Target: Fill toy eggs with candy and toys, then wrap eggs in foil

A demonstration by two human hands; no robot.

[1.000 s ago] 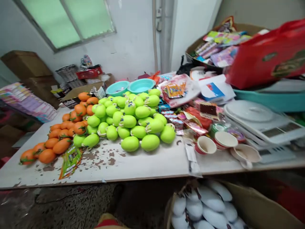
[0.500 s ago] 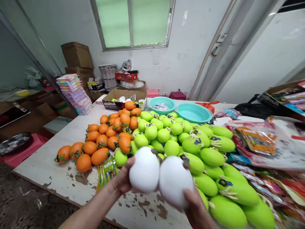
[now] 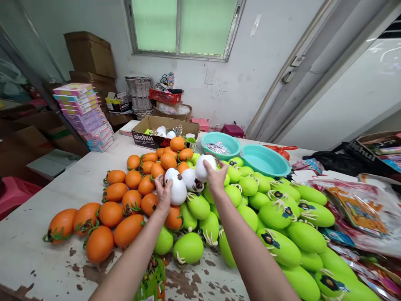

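A white egg-shaped ball (image 3: 176, 190) with brown bits on top is gripped by my left hand (image 3: 163, 195), fingers closed along its left side. My right hand (image 3: 216, 177) grips a second white egg-shaped ball (image 3: 204, 166), held a little higher and farther right. Between them, another white egg-shaped ball (image 3: 192, 180) with a dark patch rests on the pile. Orange egg-shaped balls (image 3: 133, 179) with green strings lie beside my left hand. Lime-green egg-shaped balls (image 3: 198, 205) with cream strings spread below and right of my right hand.
An open cardboard box (image 3: 147, 141) with white pieces stands behind the pile. Two turquoise basins (image 3: 266, 161) are at the back, one holding small packets. Plastic bags and packages (image 3: 360, 205) crowd the right side. Stacked pink and purple boxes (image 3: 89, 119) stand at the left.
Both hands have moved forward, away from me, carrying the two white egg-shaped balls over the pile. The balls, earlier side by side, are now apart. A third white ball shows between them.
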